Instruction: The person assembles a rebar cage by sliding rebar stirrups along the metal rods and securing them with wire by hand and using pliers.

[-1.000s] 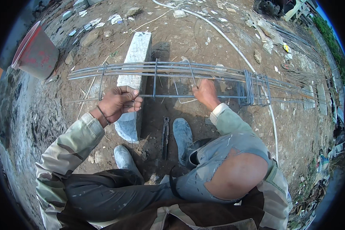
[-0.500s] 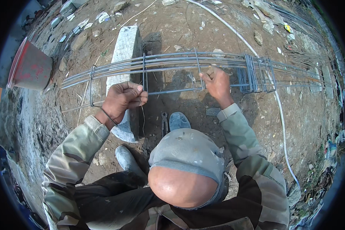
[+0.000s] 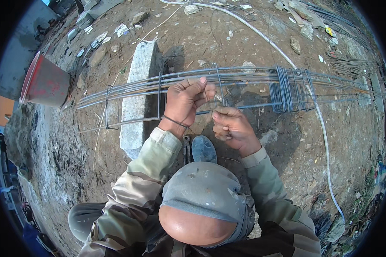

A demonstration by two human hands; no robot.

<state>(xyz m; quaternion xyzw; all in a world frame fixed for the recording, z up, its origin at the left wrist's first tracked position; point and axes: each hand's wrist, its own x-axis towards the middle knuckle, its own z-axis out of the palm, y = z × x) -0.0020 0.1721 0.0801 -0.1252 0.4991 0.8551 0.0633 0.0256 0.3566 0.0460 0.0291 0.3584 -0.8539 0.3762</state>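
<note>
Currently, left hand and right hand each pinch thin tie wire between fingers at a stirrup on the rebar cage, which rests across a stone block on bare ground

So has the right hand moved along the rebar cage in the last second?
Yes. The right hand has shifted left, away from the bunched stirrups, and now sits close beside the left hand.
</note>
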